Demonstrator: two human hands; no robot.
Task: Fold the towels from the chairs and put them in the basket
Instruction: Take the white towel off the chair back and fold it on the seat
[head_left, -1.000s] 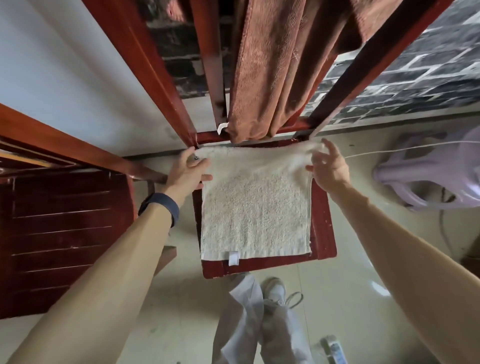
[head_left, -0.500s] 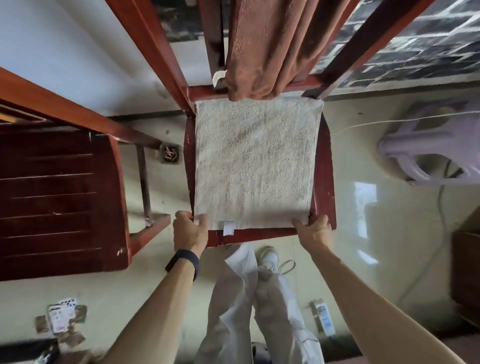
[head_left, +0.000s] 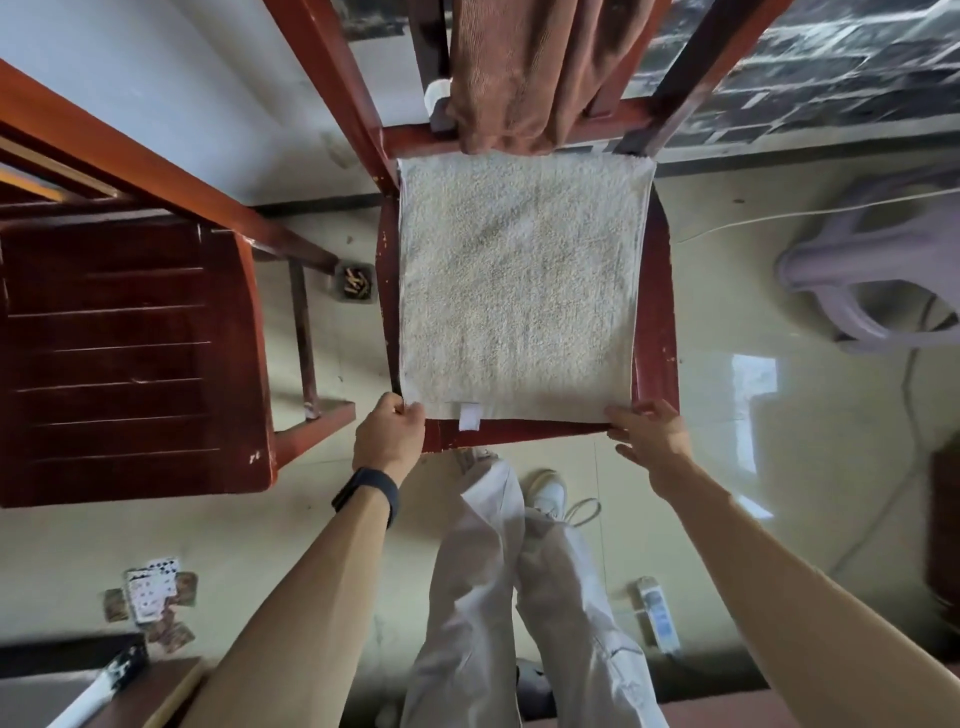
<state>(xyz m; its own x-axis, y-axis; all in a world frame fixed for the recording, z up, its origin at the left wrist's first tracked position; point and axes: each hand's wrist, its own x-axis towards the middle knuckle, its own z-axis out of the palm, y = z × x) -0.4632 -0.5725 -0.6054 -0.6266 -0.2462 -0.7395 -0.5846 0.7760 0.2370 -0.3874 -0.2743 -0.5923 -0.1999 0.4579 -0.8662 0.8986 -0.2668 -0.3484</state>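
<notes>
L hand (head_left: 388, 434): fingers (head_left: 411, 411) curled, pinching the near-left corner of the cream square terry towel (head_left: 519, 291), thumb on the hem. R hand (head_left: 652, 434) grips the near-right corner, thumb on top, other fingers spread below it at the seat's front rim. Black wristband (head_left: 366, 493) on the L wrist.

The towel lies flat & spread on the seat of the red lacquered wooden chair (head_left: 655, 322), covering nearly all of it. Strips of red seat show at both sides & along the front. A small white label tab (head_left: 470, 415) sits at the near hem, mid-front of the seat, btw the two hands.

Over that chair's backrest, above the seat's rear, hangs a brown ribbed towel (head_left: 524, 78). Its lower end reaches the cream towel's far edge; can't tell if they touch.

Left of the seat, apart from it: a dark red slatted wooden chair (head_left: 130, 353). Right of the seat, well apart on the floor: a pale purple plastic container (head_left: 857, 270); can't tell if it's the basket. In front of the seat: the person's white trousers (head_left: 467, 597) & a white shoe (head_left: 548, 491). Further front-left lie scattered playing cards (head_left: 150, 597), front-right a white remote-like device (head_left: 657, 616).
</notes>
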